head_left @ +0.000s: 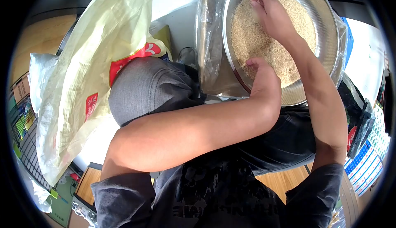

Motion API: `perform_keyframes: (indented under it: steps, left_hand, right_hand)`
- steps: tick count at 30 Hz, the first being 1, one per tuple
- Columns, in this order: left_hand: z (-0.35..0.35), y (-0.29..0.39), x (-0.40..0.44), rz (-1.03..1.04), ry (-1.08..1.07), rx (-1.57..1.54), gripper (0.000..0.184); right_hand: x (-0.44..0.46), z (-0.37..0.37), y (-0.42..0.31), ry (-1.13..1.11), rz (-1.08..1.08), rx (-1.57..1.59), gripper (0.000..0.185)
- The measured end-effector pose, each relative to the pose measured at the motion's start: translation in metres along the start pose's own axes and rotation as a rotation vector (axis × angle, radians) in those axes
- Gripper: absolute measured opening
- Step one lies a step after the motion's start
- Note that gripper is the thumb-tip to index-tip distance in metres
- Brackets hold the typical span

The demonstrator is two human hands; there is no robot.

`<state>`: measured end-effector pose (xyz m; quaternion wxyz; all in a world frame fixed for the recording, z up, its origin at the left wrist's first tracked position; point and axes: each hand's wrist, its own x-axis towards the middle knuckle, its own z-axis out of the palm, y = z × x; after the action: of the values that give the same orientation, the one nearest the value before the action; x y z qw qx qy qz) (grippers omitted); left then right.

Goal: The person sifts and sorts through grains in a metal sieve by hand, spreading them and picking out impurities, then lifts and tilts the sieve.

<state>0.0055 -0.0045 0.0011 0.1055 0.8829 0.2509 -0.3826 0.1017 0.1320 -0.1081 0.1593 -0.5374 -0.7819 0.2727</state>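
Observation:
A round metal mesh sieve (229,42) holds a wide layer of small tan grains (305,42). My right hand (272,15) is over the far part of the grains, its fingers bent together in a pinch; whatever lies between the fingertips is too small to make out. Near the sieve's close rim, my left hand (264,77) reaches in over the grains. One of its digits stretches out to the left, apart from the hand, while the other fingers are mostly hidden. Clear plastic (211,34) lies along the sieve's left side, over a brownish container.
A large pale yellow woven sack (95,50) with red print stands at my left, against my grey-clothed knee (144,87). Wire basket shelving (27,131) is at the far left. Blue and white printed packs (365,166) are at the lower right. A white surface (175,11) lies behind.

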Motion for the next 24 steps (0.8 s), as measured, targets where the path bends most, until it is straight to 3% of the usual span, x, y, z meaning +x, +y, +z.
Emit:
perform_keyframes:
  steps: [3,5,6,8,9,11,17,21,23,24]
  left_hand:
    - [0.002,0.004,0.003,-0.041,0.013,0.016,0.059]
    - [0.002,0.003,0.004,-0.037,0.000,0.017,0.059]
    - [0.002,0.002,0.005,-0.045,0.003,0.011,0.059]
    - [0.000,0.001,0.006,-0.012,-0.023,0.016,0.059]
    - [0.000,0.000,0.006,-0.018,-0.018,0.008,0.059]
    - [0.000,0.001,0.005,0.002,-0.028,0.046,0.059]
    - [-0.003,0.003,0.009,-0.005,-0.024,0.008,0.060]
    - [-0.003,0.005,0.015,-0.057,-0.010,-0.034,0.059]
    - [-0.004,0.003,0.013,-0.022,-0.007,-0.031,0.059]
    - [-0.004,0.003,0.014,-0.021,-0.009,-0.032,0.059]
  right_hand:
    - [-0.001,-0.002,-0.003,0.010,-0.079,-0.070,0.031]
    - [-0.004,-0.012,-0.015,-0.123,0.126,0.093,0.030]
    - [-0.006,-0.016,-0.019,-0.128,0.117,0.088,0.030]
    - [-0.009,-0.026,-0.023,-0.289,0.325,0.376,0.026]
    - [-0.012,-0.031,-0.028,-0.295,0.319,0.368,0.026]
    - [-0.018,-0.039,-0.034,-0.350,0.421,0.774,0.021]
    - [-0.036,-0.052,-0.035,-0.352,0.428,1.083,0.017]
    - [-0.042,-0.062,-0.034,-0.350,0.450,1.169,0.014]
    - [-0.040,-0.074,-0.037,-0.384,0.475,0.754,0.017]
    - [-0.045,-0.073,-0.032,-0.385,0.476,0.755,0.017]
